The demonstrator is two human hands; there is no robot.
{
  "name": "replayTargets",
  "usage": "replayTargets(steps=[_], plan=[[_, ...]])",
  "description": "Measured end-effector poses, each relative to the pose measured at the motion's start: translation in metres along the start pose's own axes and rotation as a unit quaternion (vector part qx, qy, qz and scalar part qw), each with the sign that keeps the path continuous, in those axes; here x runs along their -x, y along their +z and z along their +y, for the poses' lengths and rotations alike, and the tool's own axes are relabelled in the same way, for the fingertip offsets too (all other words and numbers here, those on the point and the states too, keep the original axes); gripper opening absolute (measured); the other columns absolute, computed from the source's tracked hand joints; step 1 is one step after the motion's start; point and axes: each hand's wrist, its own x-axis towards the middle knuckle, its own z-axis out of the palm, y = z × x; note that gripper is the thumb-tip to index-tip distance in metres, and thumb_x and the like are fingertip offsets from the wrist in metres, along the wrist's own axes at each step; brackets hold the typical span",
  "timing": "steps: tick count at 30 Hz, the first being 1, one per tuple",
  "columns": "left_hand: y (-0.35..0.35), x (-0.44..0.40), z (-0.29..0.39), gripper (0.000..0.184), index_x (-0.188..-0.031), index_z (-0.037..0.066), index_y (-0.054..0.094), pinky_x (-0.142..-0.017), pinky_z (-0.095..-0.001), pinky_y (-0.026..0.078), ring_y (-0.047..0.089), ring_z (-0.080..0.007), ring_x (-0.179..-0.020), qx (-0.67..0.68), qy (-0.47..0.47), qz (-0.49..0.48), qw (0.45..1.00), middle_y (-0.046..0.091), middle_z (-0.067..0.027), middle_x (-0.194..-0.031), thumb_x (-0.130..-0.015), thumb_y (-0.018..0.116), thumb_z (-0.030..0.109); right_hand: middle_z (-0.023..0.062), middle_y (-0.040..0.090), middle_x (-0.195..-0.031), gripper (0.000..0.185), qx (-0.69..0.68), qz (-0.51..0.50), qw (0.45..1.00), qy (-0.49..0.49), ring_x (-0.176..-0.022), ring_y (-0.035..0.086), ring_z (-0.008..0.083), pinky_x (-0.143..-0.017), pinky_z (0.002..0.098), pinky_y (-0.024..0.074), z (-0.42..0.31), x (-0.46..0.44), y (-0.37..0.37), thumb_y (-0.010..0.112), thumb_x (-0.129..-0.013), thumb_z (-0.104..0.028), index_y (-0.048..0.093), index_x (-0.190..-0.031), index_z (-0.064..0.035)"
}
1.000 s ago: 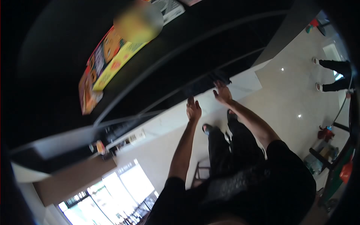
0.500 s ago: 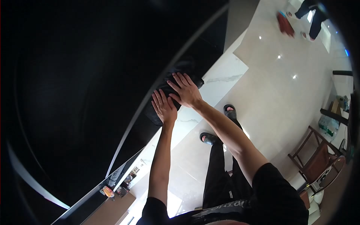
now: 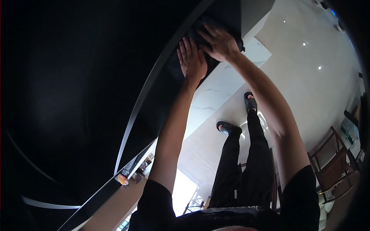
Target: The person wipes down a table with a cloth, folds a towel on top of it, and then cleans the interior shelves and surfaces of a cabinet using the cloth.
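My left hand lies flat, fingers stretched out, on a crumpled black cloth-like item. Just to its right, my right hand presses on the same item with its fingers spread. Neither hand grips anything. The black item rests on a black surface, close to a white marble-patterned edge. Dark on dark, its outline and exact kind are hard to make out.
A pale curved strip crosses the black area at left. Below are my sandaled feet on the light glossy floor. A wooden chair stands at right. Small items lie at lower left.
Both hands appear higher and further right in view, as does the black item beneath them; the whole view has shifted. The person at upper right is now mostly out of frame.
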Motion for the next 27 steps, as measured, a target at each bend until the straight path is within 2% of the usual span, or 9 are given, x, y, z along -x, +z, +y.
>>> replayTargets(steps=[5, 8, 10, 12, 17, 20, 21, 24, 27], plan=[[0.008, -0.009, 0.001, 0.062, -0.153, -0.001, 0.029, -0.122, -0.0509, 0.015, 0.021, -0.0378, -0.15, 0.046, 0.022, 0.03, 0.998, 0.023, -0.0236, -0.16, -0.101, 0.04, 0.031, 0.014, 0.029, -0.161, 0.063, 0.033, -0.033, 0.998, -0.034, -0.147, 0.029, 0.0281, -0.12, 0.0433, 0.0225, -0.001, -0.004, 0.025, 0.035, -0.102, -0.052, 0.031, -0.155, -0.0195], [0.023, -0.01, -0.002, 0.056, -0.147, 0.0, 0.04, -0.119, -0.0479, 0.024, 0.036, -0.0354, -0.142, 0.012, 0.024, 0.136, 0.99, 0.041, -0.0208, -0.152, -0.1, 0.041, 0.031, 0.0181, 0.046, -0.149, 0.05, 0.038, 0.175, 0.984, -0.023, -0.14, 0.039, 0.0313, -0.117, 0.044, 0.0273, -0.003, -0.01, 0.037, 0.044, -0.101, -0.035, 0.053, -0.14, -0.007], [0.02, -0.004, -0.008, 0.052, -0.146, 0.0, 0.042, -0.118, -0.0442, 0.028, 0.04, -0.0308, -0.141, -0.049, 0.023, 0.174, 0.983, 0.043, -0.018, -0.151, -0.103, 0.039, 0.029, 0.0163, 0.024, -0.162, 0.06, 0.001, -0.005, 0.999, 0.037, -0.151, 0.016, 0.0326, -0.124, 0.0451, 0.0064, -0.019, -0.006, 0.012, 0.036, -0.102, -0.039, 0.037, -0.151, -0.004], [0.004, 0.013, -0.016, 0.059, -0.151, -0.002, 0.032, -0.122, -0.0474, 0.015, 0.019, -0.0359, -0.15, 0.052, -0.014, 0.049, 0.997, 0.021, -0.0209, -0.162, -0.102, 0.032, 0.03, 0.0199, 0.029, -0.159, 0.06, 0.023, 0.033, 0.999, 0.003, -0.149, 0.021, 0.0339, -0.123, 0.0456, 0.0118, -0.034, 0.001, 0.013, 0.039, -0.101, -0.04, 0.04, -0.149, -0.0022], [-0.014, 0.084, -0.07, 0.054, -0.147, -0.002, 0.038, -0.116, -0.0515, 0.028, 0.032, -0.041, -0.142, 0.052, -0.051, 0.118, 0.99, 0.034, -0.0257, -0.154, -0.1, 0.041, 0.024, 0.0186, 0.037, -0.154, 0.057, 0.097, 0.075, 0.991, -0.06, -0.143, 0.032, 0.0337, -0.119, 0.0482, 0.0205, -0.106, 0.018, 0.042, 0.038, -0.102, -0.042, 0.043, -0.147, -0.0078], [-0.03, 0.133, -0.103, 0.058, -0.143, -0.002, 0.044, -0.118, -0.0528, 0.023, 0.039, -0.0415, -0.138, 0.072, -0.09, 0.146, 0.982, 0.048, -0.0245, -0.144, -0.097, 0.045, 0.032, 0.0177, 0.047, -0.144, 0.051, 0.107, 0.155, 0.976, -0.113, -0.137, 0.041, 0.034, -0.115, 0.0511, 0.0259, -0.16, 0.033, 0.065, 0.039, -0.102, -0.045, 0.05, -0.14, -0.0124], [-0.046, 0.15, -0.115, 0.062, -0.153, 0.0, 0.029, -0.121, -0.0514, 0.016, 0.021, -0.0391, -0.149, 0.078, -0.118, 0.047, 0.989, 0.023, -0.0234, -0.161, -0.102, 0.038, 0.034, 0.0184, 0.048, -0.143, 0.051, 0.083, 0.132, 0.982, -0.11, -0.136, 0.04, 0.0355, -0.115, 0.0526, 0.0248, -0.185, 0.04, 0.062, 0.039, -0.102, -0.046, 0.051, -0.139, -0.0123], [-0.067, 0.192, -0.155, 0.061, -0.153, 0.0, 0.028, -0.121, -0.0511, 0.016, 0.019, -0.0388, -0.15, 0.064, -0.157, 0.008, 0.986, 0.022, -0.0232, -0.161, -0.103, 0.035, 0.035, 0.0195, 0.031, -0.158, 0.062, 0.108, -0.072, 0.988, -0.084, -0.146, 0.027, 0.0377, -0.119, 0.0551, 0.0155, -0.258, 0.056, 0.038, 0.033, -0.102, -0.051, 0.033, -0.154, -0.0165], [-0.084, 0.222, -0.178, 0.06, -0.155, 0.003, 0.028, -0.122, -0.0501, 0.015, 0.018, -0.0373, -0.151, 0.025, -0.254, -0.074, 0.964, 0.02, -0.0227, -0.162, -0.105, 0.033, 0.036, 0.0243, 0.03, -0.157, 0.063, 0.062, -0.065, 0.989, -0.115, -0.146, 0.027, 0.0406, -0.119, 0.0552, 0.0156, -0.31, 0.067, 0.049, 0.033, -0.102, -0.05, 0.034, -0.154, -0.0147]])
